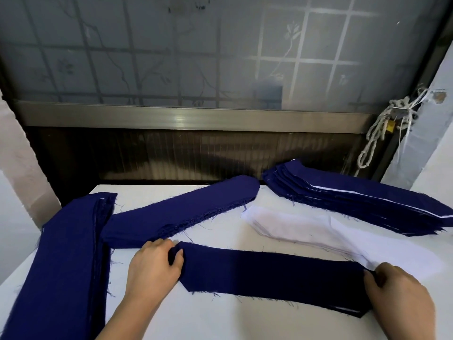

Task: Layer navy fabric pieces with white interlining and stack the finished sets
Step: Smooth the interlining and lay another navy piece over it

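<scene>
A long navy fabric piece (269, 276) lies flat across the front of the white table (220, 320). My left hand (155, 263) pinches its left pointed end, and my right hand (397, 295) pinches its right end. A thin white edge shows under the piece at its lower right. Behind it lies a pile of white interlining (301, 227). Farther back on the right sits a stack of layered sets (355, 200), navy with white edges showing. A pile of navy pieces (181, 212) lies at centre left, and another navy pile (66, 266) runs down the left side.
A dark window frame and frosted glass (196, 57) rise behind the table's far edge. Knotted cords (382, 126) hang at the right by a pale wall. The left navy pile hangs over the table's left edge.
</scene>
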Demonstrator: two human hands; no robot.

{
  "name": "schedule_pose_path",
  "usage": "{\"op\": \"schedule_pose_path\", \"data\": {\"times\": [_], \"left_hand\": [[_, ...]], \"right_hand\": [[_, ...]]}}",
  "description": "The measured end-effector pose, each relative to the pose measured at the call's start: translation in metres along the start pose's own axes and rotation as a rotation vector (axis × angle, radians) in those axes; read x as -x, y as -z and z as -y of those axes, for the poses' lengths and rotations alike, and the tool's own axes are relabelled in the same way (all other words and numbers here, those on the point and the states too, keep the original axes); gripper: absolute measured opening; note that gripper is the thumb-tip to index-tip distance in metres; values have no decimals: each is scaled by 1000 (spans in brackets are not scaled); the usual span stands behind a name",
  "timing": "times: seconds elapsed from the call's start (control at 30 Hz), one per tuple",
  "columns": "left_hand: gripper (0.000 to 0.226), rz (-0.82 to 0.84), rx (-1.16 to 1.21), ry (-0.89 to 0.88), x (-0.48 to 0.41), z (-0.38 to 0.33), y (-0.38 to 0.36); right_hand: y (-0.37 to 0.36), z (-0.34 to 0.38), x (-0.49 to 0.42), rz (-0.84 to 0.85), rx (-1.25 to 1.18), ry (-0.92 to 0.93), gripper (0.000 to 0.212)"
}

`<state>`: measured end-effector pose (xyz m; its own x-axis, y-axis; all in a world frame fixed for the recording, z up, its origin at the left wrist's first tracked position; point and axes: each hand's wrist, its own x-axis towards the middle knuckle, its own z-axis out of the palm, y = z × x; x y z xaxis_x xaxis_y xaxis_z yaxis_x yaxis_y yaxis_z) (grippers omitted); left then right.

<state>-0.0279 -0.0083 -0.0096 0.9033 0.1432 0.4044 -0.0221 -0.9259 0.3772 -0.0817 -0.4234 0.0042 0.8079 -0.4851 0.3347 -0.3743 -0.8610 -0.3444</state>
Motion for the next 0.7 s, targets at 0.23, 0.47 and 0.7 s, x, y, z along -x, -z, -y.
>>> {"op": "schedule_pose_path", "data": {"times": [0.23,0.47,0.7], "left_hand": [[11,-10,-11,5,1,-1,-1],[13,-117,-115,32,2,2,-2],[42,-24,-114,-44,0,2,-9]], "right_hand": [[-1,-1,0,-73,-1,-68,23],[-5,0,-3,-66,68,-264,28],[-2,5,2,70,48,31,33]]}}
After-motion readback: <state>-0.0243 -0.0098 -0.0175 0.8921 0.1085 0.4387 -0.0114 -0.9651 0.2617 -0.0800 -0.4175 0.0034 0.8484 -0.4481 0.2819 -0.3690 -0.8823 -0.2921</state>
